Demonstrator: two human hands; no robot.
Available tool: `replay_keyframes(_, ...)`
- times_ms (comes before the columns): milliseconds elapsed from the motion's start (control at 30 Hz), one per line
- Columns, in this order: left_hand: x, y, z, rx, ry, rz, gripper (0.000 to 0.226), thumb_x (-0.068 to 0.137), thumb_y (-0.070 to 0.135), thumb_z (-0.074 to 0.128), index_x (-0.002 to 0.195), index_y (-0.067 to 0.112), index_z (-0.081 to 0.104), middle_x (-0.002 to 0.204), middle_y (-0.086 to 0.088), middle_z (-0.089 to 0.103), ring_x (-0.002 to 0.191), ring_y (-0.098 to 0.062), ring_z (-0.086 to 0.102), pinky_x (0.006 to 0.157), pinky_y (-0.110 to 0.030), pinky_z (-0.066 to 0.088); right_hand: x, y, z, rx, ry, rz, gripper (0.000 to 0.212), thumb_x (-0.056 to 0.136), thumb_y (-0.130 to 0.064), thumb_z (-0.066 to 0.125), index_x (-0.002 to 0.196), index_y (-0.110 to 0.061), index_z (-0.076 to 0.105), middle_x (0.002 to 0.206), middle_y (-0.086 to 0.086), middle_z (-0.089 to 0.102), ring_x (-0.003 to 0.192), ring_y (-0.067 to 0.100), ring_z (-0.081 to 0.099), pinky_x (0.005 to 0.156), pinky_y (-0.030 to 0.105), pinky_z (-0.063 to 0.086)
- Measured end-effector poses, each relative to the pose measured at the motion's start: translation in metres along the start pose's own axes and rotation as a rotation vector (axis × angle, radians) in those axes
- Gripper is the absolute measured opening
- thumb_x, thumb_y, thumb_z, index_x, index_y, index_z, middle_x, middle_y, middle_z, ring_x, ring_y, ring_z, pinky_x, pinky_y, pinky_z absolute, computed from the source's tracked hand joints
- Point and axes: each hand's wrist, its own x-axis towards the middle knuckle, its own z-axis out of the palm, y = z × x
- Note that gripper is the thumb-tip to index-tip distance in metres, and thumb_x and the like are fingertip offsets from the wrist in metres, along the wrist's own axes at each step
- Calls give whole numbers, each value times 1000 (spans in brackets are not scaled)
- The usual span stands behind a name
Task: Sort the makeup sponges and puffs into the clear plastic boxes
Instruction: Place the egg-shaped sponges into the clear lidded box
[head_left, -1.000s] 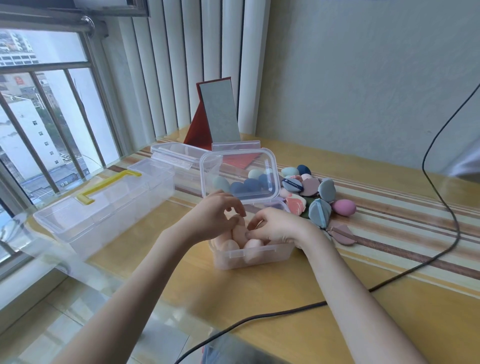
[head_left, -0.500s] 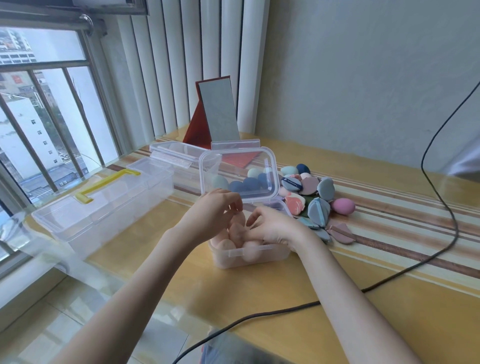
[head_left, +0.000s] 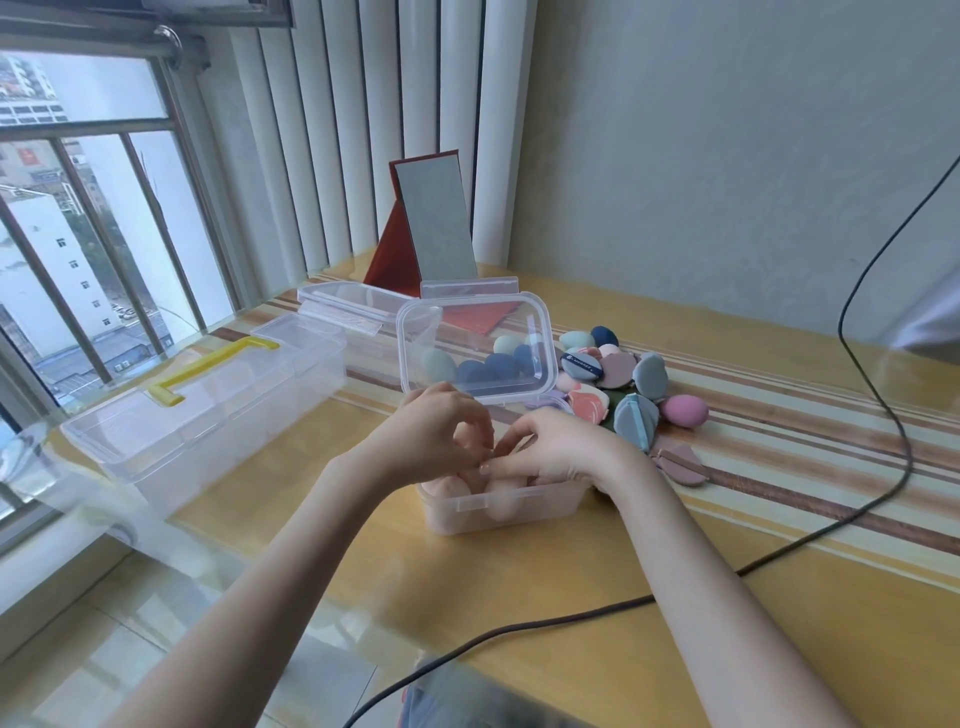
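Pink sponges (head_left: 496, 506) sit in the small clear box (head_left: 519, 512) right under my hands. My left hand (head_left: 434, 434) and right hand (head_left: 558, 447) pinch one together. More puffs (head_left: 621, 387) lie far right on the bench (head_left: 571, 582), nearer my right hand.

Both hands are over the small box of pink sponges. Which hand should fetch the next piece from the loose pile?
Probably the right hand: the loose pile lies just beyond it, on its own side of the small box. The left hand would have to cross over the box and the right wrist.

Bright daylight from window (head_left: 78, 234) — soft shadows, warped edges
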Motion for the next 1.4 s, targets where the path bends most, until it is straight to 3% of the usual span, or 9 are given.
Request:
replay_keyframes(100,3,2,0,21,-10,-7,7,79,30,67,86,28,69,83,21,56,96,-8,40,95,-35,36,-4,-3,-5,-102,-34,-5,29,78,-37,76,102,-23,69,95,-5,64,94,15,61,81,30,49)
replay_keyframes(267,3,-1,4,29,23,-10,10,79,23,64,86,25,70,84,19,58,94,-8,41,96,-35,38,-1,0,0,83,-30,-141,10,76,-18,79,84,-24,75,76,-11,64,73,2,57,70,16,45)
replay_keyframes(433,4,-5,4,3,47,2,7,78,24,67,83,23,71,83,17,60,93,-10,44,94,-39,41,-2,8,-1,241,-88,-158,22,78,-7,77,96,-17,69,89,-1,69,84,7,62,83,21,51)
replay_keyframes(567,3,-5,6,-14,59,15,7,72,21,66,77,25,68,74,21,56,89,-9,42,92,-38,41,-2,-1,3,52,-8,-170,13,77,-8,73,80,-20,70,70,-12,63,65,-2,55,57,6,41)
replay_keyframes(733,4,-5,8,2,70,-14,17,74,13,58,85,17,72,87,8,67,95,-13,45,93,-36,41,2,-10,9,14,-3,-221,12,76,-7,77,73,-18,73,67,-15,65,69,4,59,68,18,47)
replay_keyframes(833,2,-7,7,-42,60,16,10,74,22,64,81,24,70,83,15,64,93,-10,45,91,-34,41,0,-2,0,25,-45,-207,11,79,-10,76,86,-19,77,78,-11,70,81,7,65,78,22,53)
replay_keyframes(933,0,-9,8,-122,96,22,8,84,31,65,83,26,71,79,19,62,91,-6,46,85,-31,42,-1,10,-9,160,-35,-163,18,82,1,71,96,-10,74,84,3,74,78,8,69,71,18,56)
replay_keyframes(1100,-2,-5,7,-215,178,10,16,93,26,58,87,19,71,76,14,61,85,-10,50,73,-30,42,0,13,-6,148,53,-133,19,81,5,70,84,-14,71,74,3,71,64,7,66,61,15,54)
replay_keyframes(1400,0,-5,4,-185,194,21,21,99,23,47,95,19,67,91,8,66,91,-15,54,84,-38,46,2,19,-7,176,296,-163,20,82,2,66,76,-16,72,74,9,74,69,22,70,81,39,59)
